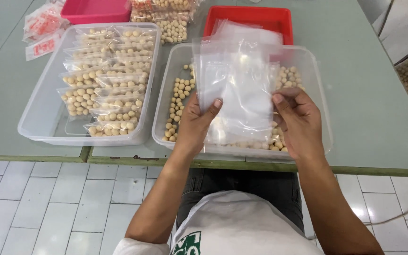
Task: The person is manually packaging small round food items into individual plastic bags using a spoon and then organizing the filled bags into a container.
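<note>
Over the near right tub: both hands grasp a stack of clear bags [242, 89] (empty ones).
Left hand [195, 123]: fingers pinch its left edge.
Right hand [299, 122]: fingers pinch its right edge.
Right tub [317, 89]: loose beige balls [180, 94].
Left tub [38, 113]: filled bags [109, 80].
Bench [369, 104]: green.

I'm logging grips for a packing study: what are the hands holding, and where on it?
Both hold a stack of empty clear plastic bags: left hand at its left edge, right hand at its right edge.

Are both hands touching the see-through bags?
Touching. The head view shows the left hand with its thumb pressed on the front of the clear plastic bags, and the right hand pinching their right edge, above the clear tub of round balls.
</note>
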